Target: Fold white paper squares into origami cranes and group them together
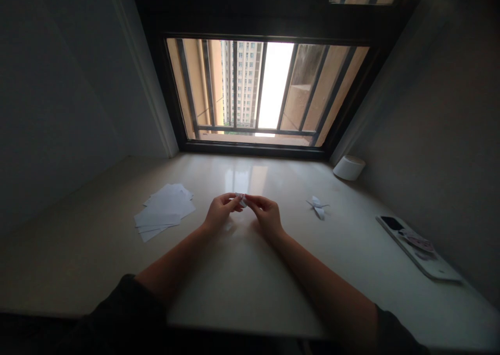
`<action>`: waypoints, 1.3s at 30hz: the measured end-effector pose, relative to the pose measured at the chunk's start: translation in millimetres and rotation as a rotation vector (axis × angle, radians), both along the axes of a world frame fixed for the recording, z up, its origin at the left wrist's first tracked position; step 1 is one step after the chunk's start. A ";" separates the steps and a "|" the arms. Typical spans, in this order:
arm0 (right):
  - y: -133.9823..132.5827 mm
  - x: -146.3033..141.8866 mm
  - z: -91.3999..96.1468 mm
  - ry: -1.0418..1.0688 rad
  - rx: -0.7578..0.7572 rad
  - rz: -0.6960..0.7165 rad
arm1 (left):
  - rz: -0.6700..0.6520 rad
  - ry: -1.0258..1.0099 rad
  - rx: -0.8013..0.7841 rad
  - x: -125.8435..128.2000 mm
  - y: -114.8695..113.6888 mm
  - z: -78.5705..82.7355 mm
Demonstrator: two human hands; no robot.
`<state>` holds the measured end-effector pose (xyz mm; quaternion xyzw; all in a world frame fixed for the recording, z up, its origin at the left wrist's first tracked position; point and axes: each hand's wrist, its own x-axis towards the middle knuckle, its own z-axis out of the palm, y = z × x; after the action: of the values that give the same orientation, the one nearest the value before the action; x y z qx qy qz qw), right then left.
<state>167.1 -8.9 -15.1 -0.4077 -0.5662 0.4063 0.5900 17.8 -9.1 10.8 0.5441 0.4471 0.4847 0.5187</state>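
Observation:
Between my two hands, just above the white sill, is a small folded piece of white paper (242,202). My left hand (221,209) pinches its left side between thumb and fingers. On the other side, my right hand (267,212) grips it with thumb and forefinger. The fingers cover much of the paper, so its exact folded shape is hidden. To the right of my hands lies a folded paper crane (318,207) with its wings spread. A loose stack of white paper sheets (166,210) lies to the left.
The pale glossy sill (234,282) runs up to a dark-framed barred window (250,148). A white round object (349,168) stands in the far right corner. Along the right wall lies a phone in a light case (420,248). Walls border both sides.

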 end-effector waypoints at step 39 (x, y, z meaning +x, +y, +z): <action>1.5 1.6 2.2 -0.217 0.103 -0.147 | 0.061 0.255 0.250 1.3 -3.7 -7.9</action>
<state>168.7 -7.4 -12.9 -0.4585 -0.6155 0.2860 0.5737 19.1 -12.8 2.9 0.6477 0.4618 0.4792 0.3711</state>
